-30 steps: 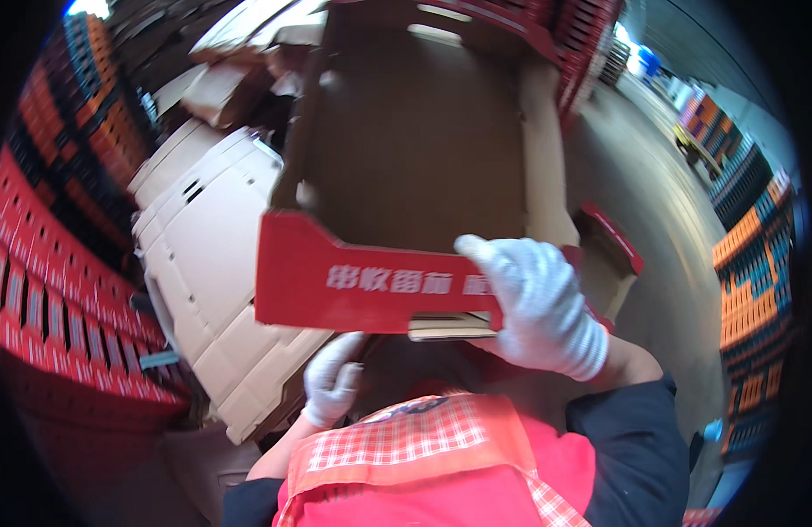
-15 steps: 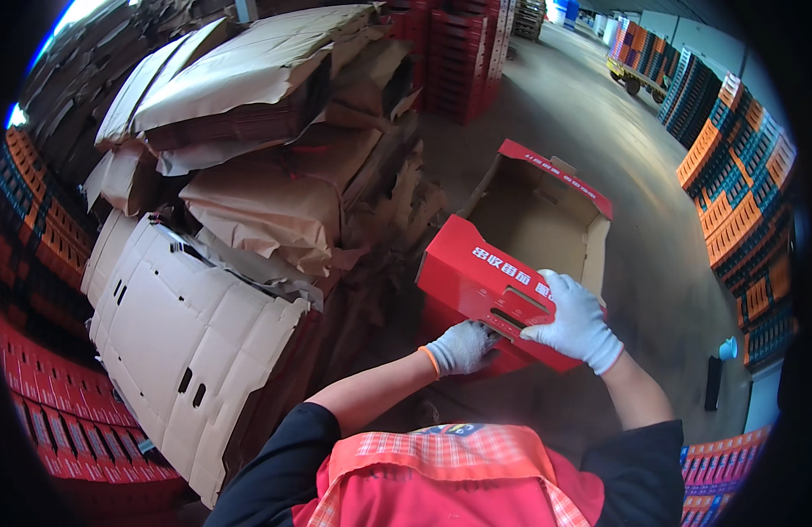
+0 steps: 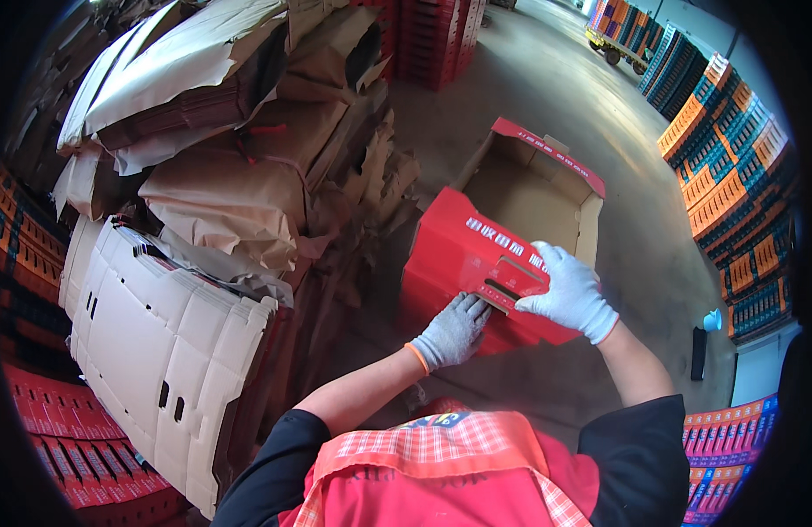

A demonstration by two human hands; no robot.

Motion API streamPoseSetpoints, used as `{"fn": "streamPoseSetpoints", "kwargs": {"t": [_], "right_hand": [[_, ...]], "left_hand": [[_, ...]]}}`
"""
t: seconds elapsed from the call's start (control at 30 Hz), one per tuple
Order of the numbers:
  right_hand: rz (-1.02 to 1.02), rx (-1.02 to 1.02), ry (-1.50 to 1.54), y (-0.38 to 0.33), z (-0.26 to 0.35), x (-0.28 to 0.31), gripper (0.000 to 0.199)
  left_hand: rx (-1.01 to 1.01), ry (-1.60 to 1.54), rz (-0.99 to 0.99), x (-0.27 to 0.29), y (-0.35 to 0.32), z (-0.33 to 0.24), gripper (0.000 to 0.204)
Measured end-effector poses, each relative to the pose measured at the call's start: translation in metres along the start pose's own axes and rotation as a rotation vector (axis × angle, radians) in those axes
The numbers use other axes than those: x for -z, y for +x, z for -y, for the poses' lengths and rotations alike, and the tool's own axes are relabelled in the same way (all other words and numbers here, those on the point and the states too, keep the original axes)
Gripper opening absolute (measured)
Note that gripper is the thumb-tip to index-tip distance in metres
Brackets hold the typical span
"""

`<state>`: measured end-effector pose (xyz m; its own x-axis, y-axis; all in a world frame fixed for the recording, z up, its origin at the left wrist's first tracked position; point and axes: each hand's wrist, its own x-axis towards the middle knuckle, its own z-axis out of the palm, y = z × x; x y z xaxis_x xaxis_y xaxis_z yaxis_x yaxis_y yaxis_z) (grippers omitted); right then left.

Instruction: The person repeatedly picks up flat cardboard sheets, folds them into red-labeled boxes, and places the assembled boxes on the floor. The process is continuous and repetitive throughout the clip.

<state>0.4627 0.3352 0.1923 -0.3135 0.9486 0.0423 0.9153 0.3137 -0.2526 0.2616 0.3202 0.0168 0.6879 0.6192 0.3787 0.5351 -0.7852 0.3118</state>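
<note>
A red cardboard box (image 3: 459, 255) with a brown inside stands open-topped before me, a little right of centre. White print and a handle slot show on its near panel. My right hand (image 3: 571, 294), in a pale glove, grips the top edge of that panel near its right end, thumb on the outer face. Lower down, my gloved left hand (image 3: 453, 332) lies against the same panel. Its fingers are stretched out, with the tips at the slot's left end. The box's lower part sits in shadow, so what it rests on is hard to tell.
At left rise paper-wrapped bundles (image 3: 239, 184) and a leaning stack of flat cardboard blanks (image 3: 151, 325). Red crates or boxes (image 3: 432, 44) stand behind. Orange and teal stacks (image 3: 731, 176) line the right side, with a loaded cart (image 3: 612, 53) farther off.
The view has shifted, moving the surroundings leftward and upward in the picture. My left hand has moved from the panel's lower edge up onto its face. My right hand keeps its hold.
</note>
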Motion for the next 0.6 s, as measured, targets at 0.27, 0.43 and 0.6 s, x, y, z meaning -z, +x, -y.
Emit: {"fn": "streamPoseSetpoints", "kwargs": {"t": [0.27, 0.43, 0.6], "right_hand": [[0.052, -0.003, -0.028, 0.002, -0.003, -0.03, 0.094], [0.013, 0.061, -0.06, 0.0, -0.008, -0.032, 0.094], [0.032, 0.056, -0.082, 0.006, -0.014, -0.035, 0.094]], "left_hand": [[-0.02, 0.035, 0.02, 0.008, -0.004, 0.001, 0.051], [-0.096, -0.059, -0.116, 0.001, -0.018, 0.009, 0.049], [-0.11, -0.112, -0.182, -0.005, -0.016, 0.013, 0.048]]}}
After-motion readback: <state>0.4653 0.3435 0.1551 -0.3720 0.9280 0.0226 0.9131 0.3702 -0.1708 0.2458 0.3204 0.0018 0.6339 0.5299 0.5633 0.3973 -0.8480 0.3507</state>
